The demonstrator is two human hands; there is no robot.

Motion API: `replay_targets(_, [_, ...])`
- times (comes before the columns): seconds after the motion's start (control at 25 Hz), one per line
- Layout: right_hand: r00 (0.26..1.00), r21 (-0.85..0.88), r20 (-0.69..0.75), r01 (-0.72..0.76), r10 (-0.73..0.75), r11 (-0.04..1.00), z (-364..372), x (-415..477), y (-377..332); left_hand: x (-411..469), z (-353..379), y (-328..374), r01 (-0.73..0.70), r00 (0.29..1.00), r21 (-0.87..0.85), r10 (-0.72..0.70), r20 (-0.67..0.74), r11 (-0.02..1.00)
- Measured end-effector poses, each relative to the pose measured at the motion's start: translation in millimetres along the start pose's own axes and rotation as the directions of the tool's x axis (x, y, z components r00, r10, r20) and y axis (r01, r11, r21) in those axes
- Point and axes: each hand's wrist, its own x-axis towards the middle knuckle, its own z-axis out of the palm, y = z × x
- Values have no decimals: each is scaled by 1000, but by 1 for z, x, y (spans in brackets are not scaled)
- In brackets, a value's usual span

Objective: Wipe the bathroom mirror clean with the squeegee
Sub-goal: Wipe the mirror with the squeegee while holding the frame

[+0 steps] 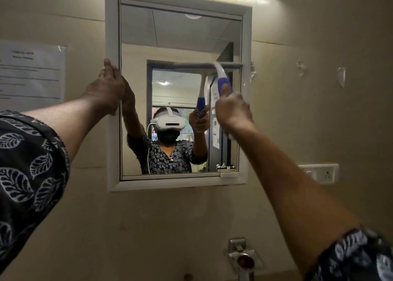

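Right hand point(232, 110): fingers wrapped round squeegee point(221, 76) handle, blade on mirror point(180, 36).
Left hand point(108, 89): fingers narrow, flat on frame point(112, 25).

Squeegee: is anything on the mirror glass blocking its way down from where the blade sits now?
Nothing visible does. The right hand holds the squeegee with its blade across the right part of the mirror, and the glass below it is bare. The left hand rests on the frame's left edge, off that path.
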Motion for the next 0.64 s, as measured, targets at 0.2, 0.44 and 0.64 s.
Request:
replay_targets(0.2, [1000,39,10,5,-5,999,21,-60,58,2,2,-1,-6,1000,7,6,-3,1000])
replay_targets(0.44, [994,3,52,-101,101,995,40,-128,104,3,3,-1,-3,1000,15,3,1,1000])
replay_targets(0.64, [947,-236,101,-276,306,932,48,-185,138,1,1,0,3,1000,9,-3,6,1000])
